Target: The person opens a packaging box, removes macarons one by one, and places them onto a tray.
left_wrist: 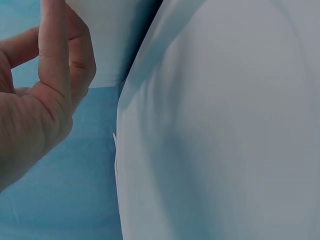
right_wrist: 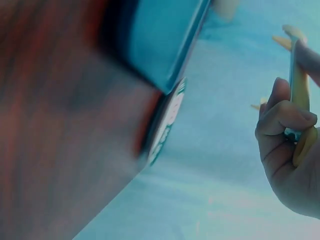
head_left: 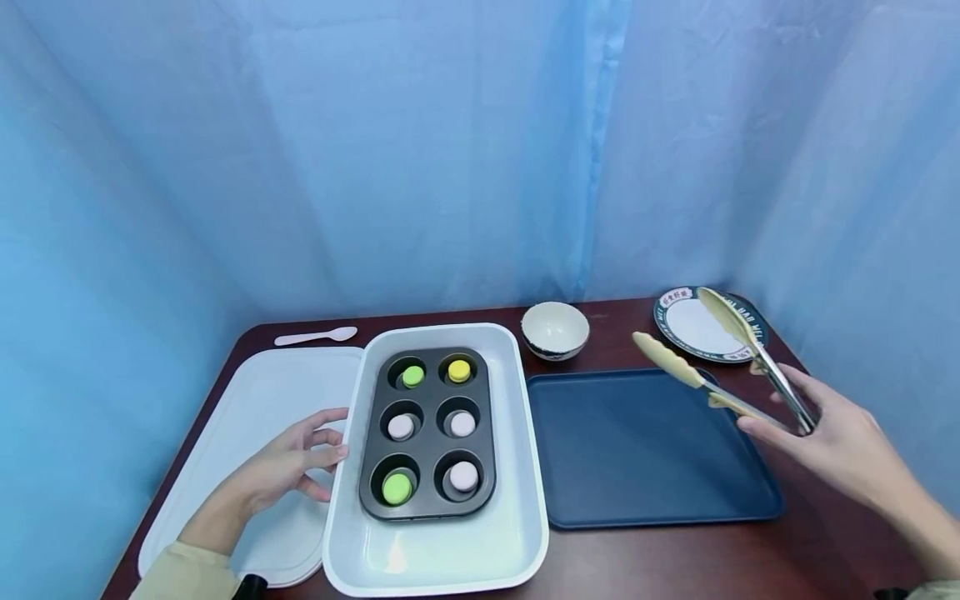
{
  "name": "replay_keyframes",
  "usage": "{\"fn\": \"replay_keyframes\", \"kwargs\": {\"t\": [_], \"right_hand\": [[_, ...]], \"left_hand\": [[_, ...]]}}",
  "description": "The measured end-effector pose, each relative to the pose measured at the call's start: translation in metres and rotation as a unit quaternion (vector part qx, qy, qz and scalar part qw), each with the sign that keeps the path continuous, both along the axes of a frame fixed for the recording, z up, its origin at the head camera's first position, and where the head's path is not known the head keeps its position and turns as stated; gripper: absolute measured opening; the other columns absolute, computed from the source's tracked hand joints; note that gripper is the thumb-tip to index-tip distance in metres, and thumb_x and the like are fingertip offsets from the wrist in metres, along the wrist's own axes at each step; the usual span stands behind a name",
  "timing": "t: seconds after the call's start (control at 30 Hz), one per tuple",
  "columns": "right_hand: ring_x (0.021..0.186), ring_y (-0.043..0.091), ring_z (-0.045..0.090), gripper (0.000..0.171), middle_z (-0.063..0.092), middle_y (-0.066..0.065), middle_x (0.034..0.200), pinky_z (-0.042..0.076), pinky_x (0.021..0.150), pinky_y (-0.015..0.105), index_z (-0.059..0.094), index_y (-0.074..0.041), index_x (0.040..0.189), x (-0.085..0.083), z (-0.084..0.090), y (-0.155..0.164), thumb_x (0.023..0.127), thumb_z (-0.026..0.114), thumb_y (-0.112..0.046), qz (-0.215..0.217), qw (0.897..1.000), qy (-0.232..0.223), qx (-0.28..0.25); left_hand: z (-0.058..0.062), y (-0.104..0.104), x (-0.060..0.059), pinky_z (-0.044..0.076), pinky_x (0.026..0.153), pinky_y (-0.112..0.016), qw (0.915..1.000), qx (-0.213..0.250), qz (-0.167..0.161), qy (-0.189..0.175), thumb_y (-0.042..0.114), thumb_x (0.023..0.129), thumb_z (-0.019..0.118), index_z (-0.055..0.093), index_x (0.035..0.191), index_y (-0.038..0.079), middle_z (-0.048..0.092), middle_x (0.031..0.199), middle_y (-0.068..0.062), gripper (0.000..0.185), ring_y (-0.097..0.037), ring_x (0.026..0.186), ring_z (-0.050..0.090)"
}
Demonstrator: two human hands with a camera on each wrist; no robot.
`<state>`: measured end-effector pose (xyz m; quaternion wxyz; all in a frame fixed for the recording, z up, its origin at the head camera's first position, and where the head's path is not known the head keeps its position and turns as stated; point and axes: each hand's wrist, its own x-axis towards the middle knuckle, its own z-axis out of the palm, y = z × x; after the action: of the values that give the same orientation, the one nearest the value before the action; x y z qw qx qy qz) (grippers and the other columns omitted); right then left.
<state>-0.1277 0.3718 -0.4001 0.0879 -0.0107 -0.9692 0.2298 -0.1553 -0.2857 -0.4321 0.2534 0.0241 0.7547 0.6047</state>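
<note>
- Six macarons sitting in muffin tin inside white dish; none moved, blue tray bare.
- R hand gripping tongs, spread apart, hovering over the tray.
- L hand resting relaxed against dish's edge.

Head view looks down across the table. Wrist views sit close: left beside the white tray, right beneath the tongs.

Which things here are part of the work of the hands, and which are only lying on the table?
In use: tongs in right hand; white dish touched by left hand; muffin tin; macarons.
Lying about: bowl, plate, blue tray, spoon, white board.
</note>
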Motion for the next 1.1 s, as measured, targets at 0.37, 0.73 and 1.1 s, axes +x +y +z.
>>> {"fn": "replay_keyframes", "kwargs": {"t": [0.37,0.73,1.1], "right_hand": [[0.105,0.029,0.061,0.09,0.061,0.018,0.135,0.051,0.066,0.03,0.048,-0.012,0.151,-0.019,0.028,-0.058,0.077,0.089,-0.043,0.133,0.99,0.048,-0.02],[0.073,0.006,0.056,0.087,0.064,0.008,0.13,0.051,0.062,0.028,0.054,-0.01,0.147,-0.041,0.029,-0.109,0.077,0.087,-0.05,0.238,0.966,0.103,0.018],[0.06,-0.002,0.049,0.084,0.065,0.0,0.114,0.049,0.057,0.024,0.057,-0.013,0.145,-0.044,0.031,-0.141,0.077,0.085,-0.053,0.26,0.959,0.106,0.03]], "left_hand": [[0.006,-0.004,-0.014,0.062,0.075,-0.05,0.9997,-0.005,-0.019,0.01,0.017,0.099,0.067,0.026,0.156,-0.002,0.056,0.12,-0.023,0.072,-0.028,0.091,0.068],[0.0,0.006,-0.014,0.063,0.072,-0.045,0.998,-0.036,0.043,0.03,0.016,0.094,0.073,0.038,0.151,0.0,0.057,0.112,-0.018,0.07,-0.027,0.089,0.07],[-0.002,0.001,-0.014,0.063,0.072,-0.045,0.999,-0.02,0.029,0.028,0.016,0.095,0.071,0.034,0.153,0.0,0.055,0.116,-0.02,0.071,-0.026,0.086,0.066]]}}
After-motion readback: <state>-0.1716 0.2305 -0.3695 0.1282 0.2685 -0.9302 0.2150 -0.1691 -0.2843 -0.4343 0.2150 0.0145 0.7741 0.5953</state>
